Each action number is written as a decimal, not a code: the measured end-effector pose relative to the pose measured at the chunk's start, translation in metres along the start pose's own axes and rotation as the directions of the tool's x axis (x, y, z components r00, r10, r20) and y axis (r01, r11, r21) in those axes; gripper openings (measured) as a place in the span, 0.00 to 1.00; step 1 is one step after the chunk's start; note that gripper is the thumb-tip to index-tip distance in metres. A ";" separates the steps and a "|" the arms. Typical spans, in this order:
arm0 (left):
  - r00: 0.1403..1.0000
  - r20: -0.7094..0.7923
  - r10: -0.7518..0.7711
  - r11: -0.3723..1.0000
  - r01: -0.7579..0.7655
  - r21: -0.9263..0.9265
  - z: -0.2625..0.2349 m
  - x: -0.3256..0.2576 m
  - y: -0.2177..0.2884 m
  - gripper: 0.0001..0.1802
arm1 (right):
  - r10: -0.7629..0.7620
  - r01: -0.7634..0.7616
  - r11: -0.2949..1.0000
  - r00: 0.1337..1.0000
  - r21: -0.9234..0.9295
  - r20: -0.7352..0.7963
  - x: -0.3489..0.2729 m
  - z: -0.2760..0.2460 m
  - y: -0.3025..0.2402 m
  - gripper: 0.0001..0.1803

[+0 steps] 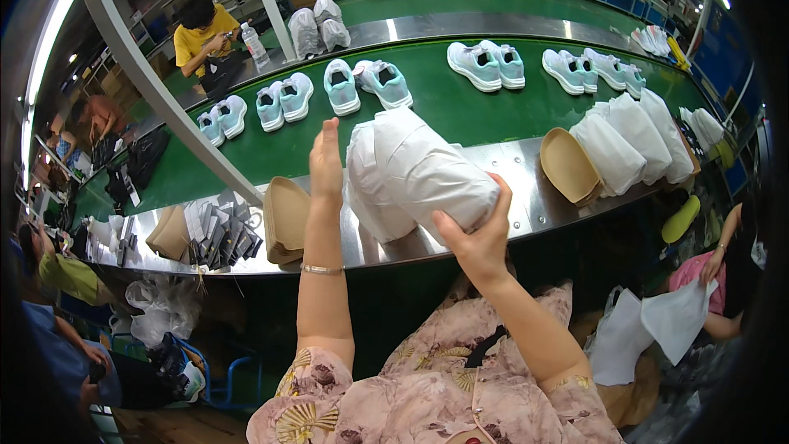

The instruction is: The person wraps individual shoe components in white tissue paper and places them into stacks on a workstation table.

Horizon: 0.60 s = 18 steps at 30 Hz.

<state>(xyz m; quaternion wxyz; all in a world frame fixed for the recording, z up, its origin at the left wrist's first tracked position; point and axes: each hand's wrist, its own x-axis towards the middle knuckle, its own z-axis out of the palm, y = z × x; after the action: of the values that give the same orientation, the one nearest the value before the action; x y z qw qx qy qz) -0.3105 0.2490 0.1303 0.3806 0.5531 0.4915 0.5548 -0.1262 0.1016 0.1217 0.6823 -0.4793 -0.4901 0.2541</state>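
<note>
While the right hand (pixel 481 234) closes its grip on the near end of a white paper-wrapped bundle (pixel 411 173) over the steel counter (pixel 534 205), the left hand (pixel 326 163) presses flat and open against the bundle's left side. Pale blue shoes (pixel 341 86) sit far behind on the green belt (pixel 460 111).

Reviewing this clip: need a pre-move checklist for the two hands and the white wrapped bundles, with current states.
1. Right hand gripping the near end of the front white wrapped bundle: ok.
2. Left hand flat against the rear wrapped bundle, fingers straight: ok.
3. Bundles over the steel ledge, not past its front edge: ok.
4. Paper fully closed around the contents: cannot tell.
5. Stack of tan inserts apart from the left hand: ok.
6. Shoes on the green belt away from both hands: ok.
</note>
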 end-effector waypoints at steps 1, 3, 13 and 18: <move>0.997 0.021 -0.076 0.997 0.076 0.002 0.001 0.007 -0.005 0.45 | -0.003 0.002 0.998 1.000 -0.057 -0.004 0.004 0.006 0.006 0.42; 0.977 0.120 -0.174 0.983 0.180 -0.037 0.011 0.011 -0.010 0.49 | -0.008 0.006 0.985 1.000 -0.170 -0.011 0.009 0.017 0.013 0.42; 0.897 0.397 -0.193 0.784 0.385 -0.488 0.020 0.019 -0.052 0.40 | -0.154 0.139 0.885 0.988 -0.444 0.004 0.013 0.067 0.038 0.45; 0.955 0.212 -0.210 0.869 0.281 -0.407 0.028 0.015 -0.064 0.30 | -0.105 0.101 0.843 0.994 -0.529 0.022 0.010 0.070 0.039 0.46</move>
<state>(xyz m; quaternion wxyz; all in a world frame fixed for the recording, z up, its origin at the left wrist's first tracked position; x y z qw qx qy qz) -0.2918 0.2819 0.0693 0.5996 0.4303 0.3901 0.5505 -0.1811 0.1535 0.0951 0.5386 -0.6225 -0.5633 0.0704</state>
